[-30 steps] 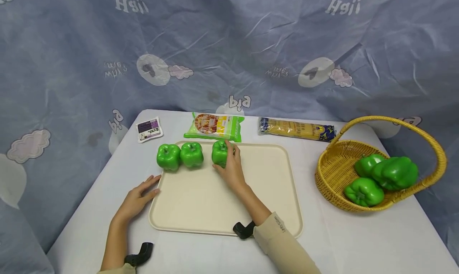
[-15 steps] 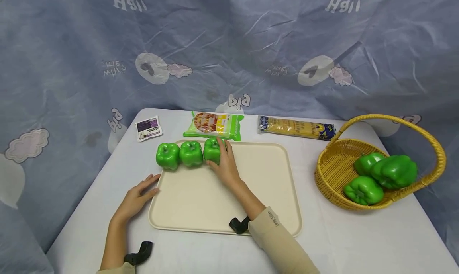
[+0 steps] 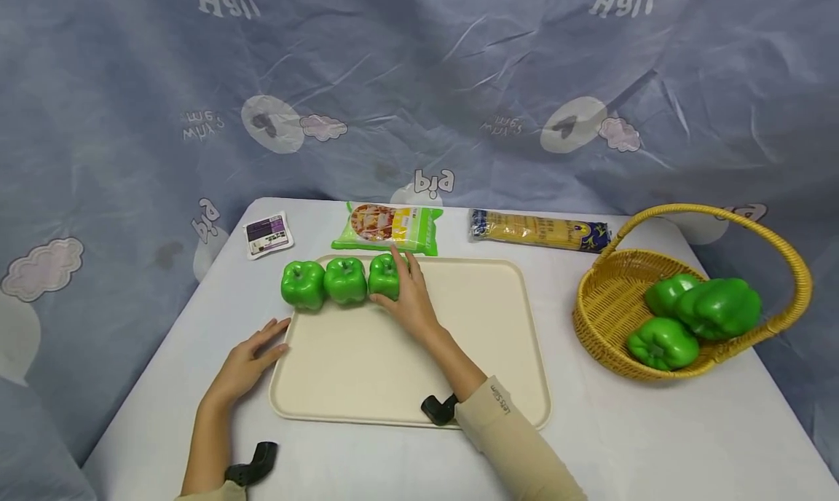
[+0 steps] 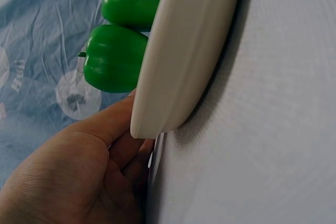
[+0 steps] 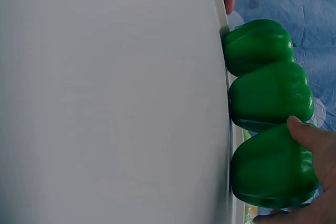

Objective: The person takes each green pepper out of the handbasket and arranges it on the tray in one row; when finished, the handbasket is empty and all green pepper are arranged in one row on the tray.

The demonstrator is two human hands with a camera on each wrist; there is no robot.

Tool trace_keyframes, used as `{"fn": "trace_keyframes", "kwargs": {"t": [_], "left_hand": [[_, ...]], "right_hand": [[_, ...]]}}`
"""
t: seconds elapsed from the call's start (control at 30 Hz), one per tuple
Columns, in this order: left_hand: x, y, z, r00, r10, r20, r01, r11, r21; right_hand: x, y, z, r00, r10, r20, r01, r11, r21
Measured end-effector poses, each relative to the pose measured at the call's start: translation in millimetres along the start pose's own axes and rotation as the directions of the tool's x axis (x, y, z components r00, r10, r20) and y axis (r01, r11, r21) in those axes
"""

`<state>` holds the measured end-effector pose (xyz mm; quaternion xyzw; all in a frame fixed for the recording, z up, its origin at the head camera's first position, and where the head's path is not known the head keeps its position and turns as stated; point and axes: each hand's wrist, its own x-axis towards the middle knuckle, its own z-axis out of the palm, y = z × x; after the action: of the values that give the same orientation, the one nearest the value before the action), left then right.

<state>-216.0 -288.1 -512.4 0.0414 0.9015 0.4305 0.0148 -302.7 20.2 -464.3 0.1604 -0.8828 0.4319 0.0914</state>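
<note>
My right hand [image 3: 411, 301] is round the third green bell pepper [image 3: 383, 275], thumb on its near side and fingers at its far right side. In the right wrist view the thumb [image 5: 302, 129] lies on that pepper [image 5: 273, 169], close against the middle bell pepper [image 5: 270, 95]. All three peppers stand upright in a row along the far left of the cream tray [image 3: 406, 363]: the leftmost one [image 3: 304, 285], the middle one [image 3: 345, 281] and the held one. My left hand [image 3: 245, 366] touches the tray's left edge with loosely extended fingers, thumb apart.
A yellow wicker basket [image 3: 590, 341] with a tall handle stands on the right, holding several green bell peppers [image 3: 663, 343]. Behind the tray lie a green food packet [image 3: 387, 228] and a long yellow-blue packet [image 3: 537, 230]. A small white-purple sachet [image 3: 267, 235] lies far left.
My right hand has slid the third bell pepper left, up close to the middle one. In the last half second it has hardly moved. The left hand stays at the tray edge.
</note>
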Motion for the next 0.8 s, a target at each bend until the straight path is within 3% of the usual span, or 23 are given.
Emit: {"fn": "trace_keyframes", "kwargs": {"t": [0.4, 0.8], "left_hand": [[0.3, 1.3, -0.2, 1.000, 0.020, 0.006, -0.020, 1.000, -0.016], [-0.5, 2.9, -2.7, 1.000, 0.010, -0.003, -0.010, 1.000, -0.006]], "right_hand": [[-7.3, -7, -23, 1.000, -0.010, -0.014, 0.009, 1.000, -0.024], [-30.4, 5, -103, 0.985, -0.095, -0.143, 0.087, 0.994, -0.061]]}}
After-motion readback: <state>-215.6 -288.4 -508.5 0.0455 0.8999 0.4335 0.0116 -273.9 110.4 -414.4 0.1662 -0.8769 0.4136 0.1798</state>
